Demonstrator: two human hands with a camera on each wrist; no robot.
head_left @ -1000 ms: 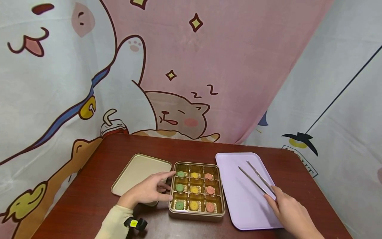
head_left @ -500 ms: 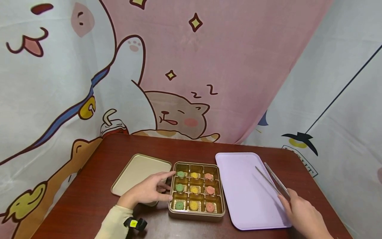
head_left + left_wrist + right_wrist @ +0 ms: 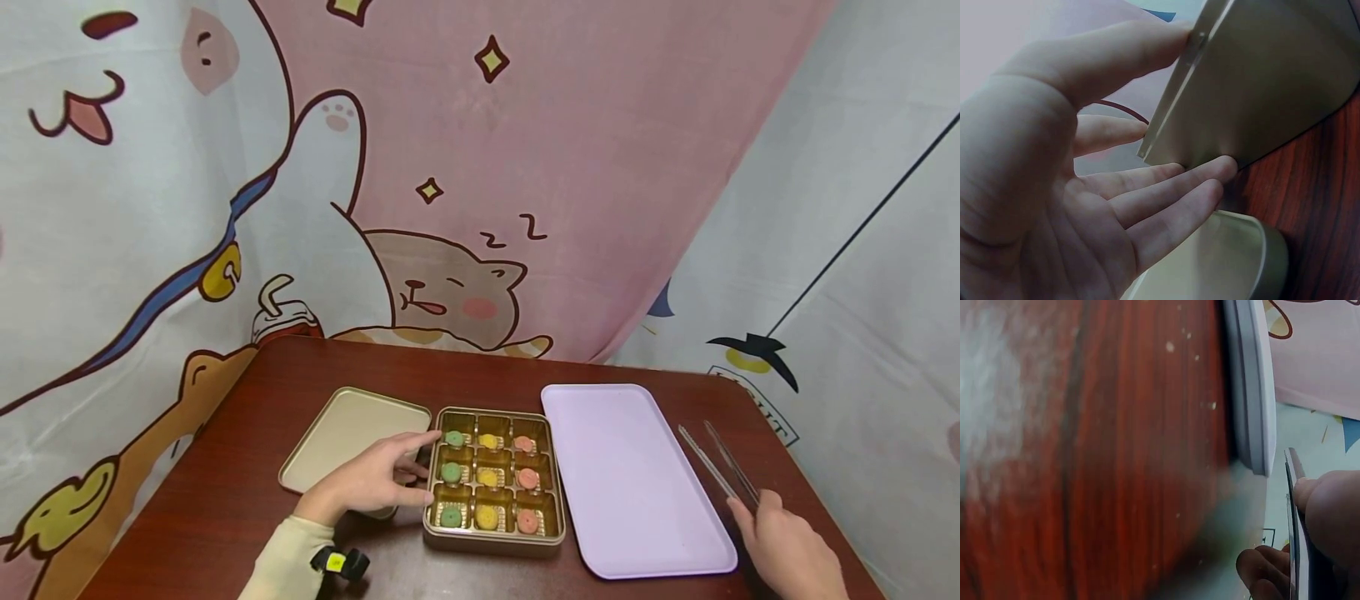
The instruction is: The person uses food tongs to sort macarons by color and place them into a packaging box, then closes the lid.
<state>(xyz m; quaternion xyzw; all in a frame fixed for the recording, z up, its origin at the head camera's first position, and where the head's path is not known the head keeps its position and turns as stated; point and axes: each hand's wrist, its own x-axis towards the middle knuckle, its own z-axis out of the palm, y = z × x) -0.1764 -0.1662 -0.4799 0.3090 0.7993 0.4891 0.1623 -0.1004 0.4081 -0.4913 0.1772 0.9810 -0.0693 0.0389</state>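
A gold tin box (image 3: 491, 550) with a nine-compartment insert sits mid-table. Each compartment holds one small round cookie-like piece, green (image 3: 452, 472), yellow (image 3: 487, 477) or pink (image 3: 528, 478) by column. My left hand (image 3: 371, 475), fingers fairly straight, touches the tin's left side; thumb (image 3: 1141, 53) and fingers (image 3: 1172, 194) meet its wall in the left wrist view. In my right hand (image 3: 787, 542) I hold slim metal tongs (image 3: 708, 462), pinched between thumb and fingers. Their tips stand a little apart with nothing between them, over the table right of the tray.
A lilac tray (image 3: 637, 483) lies right of the tin, nothing on it. The tin's lid (image 3: 352, 433) lies to the left, partly under my left hand. A dark red wooden table (image 3: 480, 375) bears everything, with a cartoon-printed cloth (image 3: 600, 167) behind it.
My right hand has carried the tongs rightward, from over the tray to beyond its right edge. The left hand, tin and pieces stay as they were.
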